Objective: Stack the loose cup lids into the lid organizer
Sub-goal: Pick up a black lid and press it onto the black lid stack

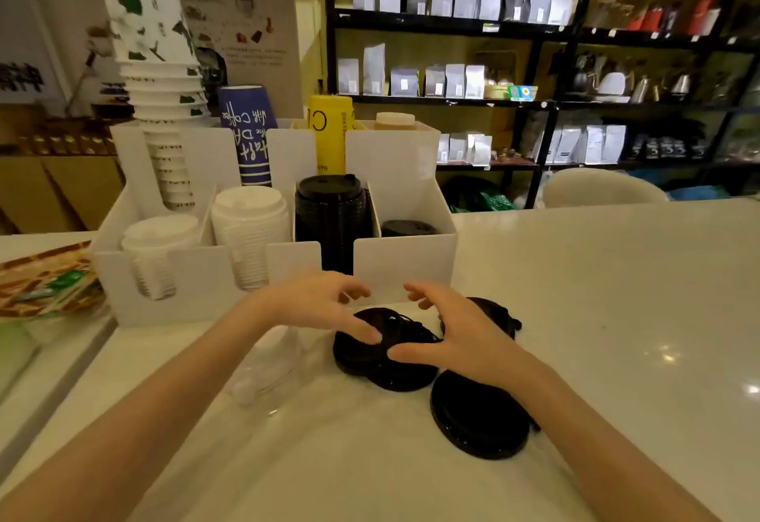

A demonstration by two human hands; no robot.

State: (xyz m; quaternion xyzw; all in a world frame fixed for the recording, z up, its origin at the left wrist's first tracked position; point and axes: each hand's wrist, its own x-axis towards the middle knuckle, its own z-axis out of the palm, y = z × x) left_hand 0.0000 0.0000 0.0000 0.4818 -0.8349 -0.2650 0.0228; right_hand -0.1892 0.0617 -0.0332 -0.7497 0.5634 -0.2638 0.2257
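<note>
Left hand (316, 303): reaching forward, palm down, fingers spread and bent.
Right hand (456, 336): same pose, thumb pointing left.
Gap: thumbs nearly touch.

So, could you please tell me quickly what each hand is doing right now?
Left hand: open, thumb touching the black lid.
Right hand: open, thumb on the same lid.

Lid organizer (405, 266) stands on bench (596, 295), left of centre. Front row compartments, left to right: two lid stacks (158, 250), (251, 229), a taller lid stack (331, 217), a low lid stack (407, 228). Paper cup stacks (164, 110) in the compartments behind. Loose lids (382, 361) lie on bench just before the organizer. Shelves (534, 69) behind bench, at right.
</note>
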